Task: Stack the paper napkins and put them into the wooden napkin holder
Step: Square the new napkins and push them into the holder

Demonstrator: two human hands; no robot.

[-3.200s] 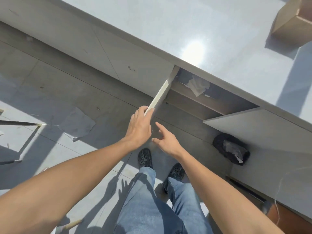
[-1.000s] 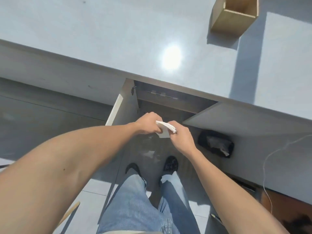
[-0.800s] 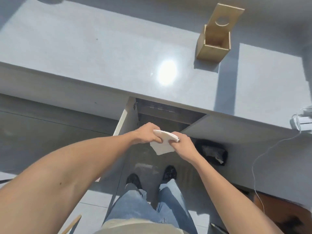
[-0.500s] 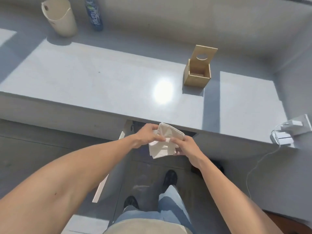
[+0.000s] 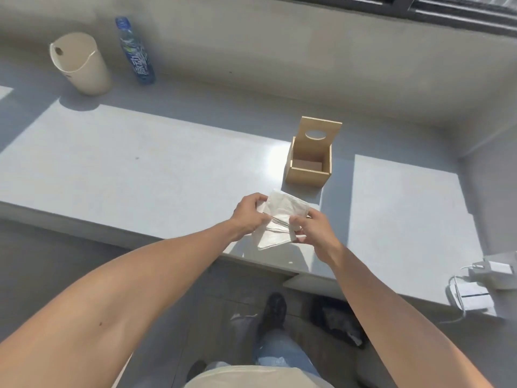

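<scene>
A small bundle of white paper napkins [image 5: 281, 217] is held above the front edge of the grey countertop [image 5: 140, 169]. My left hand [image 5: 249, 215] pinches its left side and my right hand [image 5: 309, 229] pinches its right side. The sheets are loosely aligned, with a lower corner hanging down. The wooden napkin holder [image 5: 309, 163], an open-topped box with a taller back panel and an oval hole, stands on the counter just beyond the napkins. Its inside looks bare.
A cream bin [image 5: 79, 64] and a blue-labelled water bottle [image 5: 135, 53] stand at the back left by the wall. White chargers with cables [image 5: 486, 278] lie at the counter's right edge. A dark bag [image 5: 335, 320] lies on the floor below.
Both hands took the napkins out of the cabinet under the counter and lifted them over the countertop. My view rose from the floor to the counter.
</scene>
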